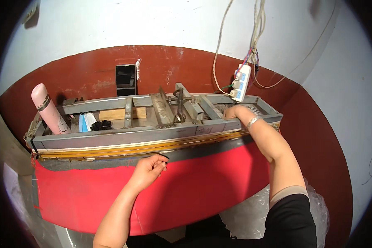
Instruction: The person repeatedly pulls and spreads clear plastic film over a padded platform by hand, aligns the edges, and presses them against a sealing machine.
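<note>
- Pinching the top edge of the red fabric (111, 194), the left hand (149, 169) has its fingertips pressed together on the cloth just below the metal frame (124, 136).
- Draped down from the frame's front rail, the red fabric has a grey band (194, 152) running along its upper edge, right under the yellow strips at the rail's bottom.
- At the frame's right end, the right hand (235, 112) rests on the top rail, fingers curled over it and reaching inside; whether it grips anything in there I cannot tell. A silver bracelet (252, 122) sits on that wrist.
- Acting as an open tray, the metal frame holds several things between its crossbars: a pink flask (49, 109) leaning at the left end, a small blue-and-white pack (86, 122) next to the flask, a black scalloped object (101, 125) beside the pack, and a wooden block (115, 113) behind them.
- Near the frame's middle, a metal clamp mechanism (180, 105) stands across the bars.
- Behind the frame, a dark phone (125, 79) leans upright against the red-brown wall.
- Above the frame's right end, a white power strip (240, 83) hangs on cords.
</note>
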{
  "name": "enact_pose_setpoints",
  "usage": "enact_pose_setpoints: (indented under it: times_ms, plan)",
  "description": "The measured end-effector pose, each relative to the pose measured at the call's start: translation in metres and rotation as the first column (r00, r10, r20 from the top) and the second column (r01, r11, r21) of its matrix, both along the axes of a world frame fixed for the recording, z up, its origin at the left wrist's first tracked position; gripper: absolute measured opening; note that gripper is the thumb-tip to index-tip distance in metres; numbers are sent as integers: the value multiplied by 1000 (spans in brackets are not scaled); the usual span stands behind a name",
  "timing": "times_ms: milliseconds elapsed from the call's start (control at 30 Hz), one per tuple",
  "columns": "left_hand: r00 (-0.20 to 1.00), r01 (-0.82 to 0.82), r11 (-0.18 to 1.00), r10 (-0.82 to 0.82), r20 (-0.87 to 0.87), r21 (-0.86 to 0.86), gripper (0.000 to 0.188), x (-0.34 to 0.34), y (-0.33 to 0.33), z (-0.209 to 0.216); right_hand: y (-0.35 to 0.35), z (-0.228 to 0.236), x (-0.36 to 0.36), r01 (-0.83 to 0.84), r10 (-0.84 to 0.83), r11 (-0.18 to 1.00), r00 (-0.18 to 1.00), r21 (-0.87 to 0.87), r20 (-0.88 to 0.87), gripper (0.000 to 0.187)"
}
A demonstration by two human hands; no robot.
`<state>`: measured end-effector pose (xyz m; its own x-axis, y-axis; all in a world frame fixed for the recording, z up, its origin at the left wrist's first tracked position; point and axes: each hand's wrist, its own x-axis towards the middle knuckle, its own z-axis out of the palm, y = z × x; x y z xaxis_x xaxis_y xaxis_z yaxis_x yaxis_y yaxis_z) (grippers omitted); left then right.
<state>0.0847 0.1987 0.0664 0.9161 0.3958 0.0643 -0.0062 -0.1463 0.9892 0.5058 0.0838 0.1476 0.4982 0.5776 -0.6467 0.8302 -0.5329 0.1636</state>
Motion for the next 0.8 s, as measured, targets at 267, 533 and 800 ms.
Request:
enact_pose_setpoints:
  times_ms: [267,533,800]
  plan:
    - [998,-46,989,41,40,139,14,-6,5,-5,13,-1,-13,33,-38,999,993,-40,-111,70]
    - [1000,3,998,-4,3,64,16,-9,7,-4,-21,52,-57,454,-20,491,859,744,-511,23]
    - [1000,26,999,-26,-3,29,16,-7,4,-2,-121,5,-200,-226,213,168,959,959,189,26]
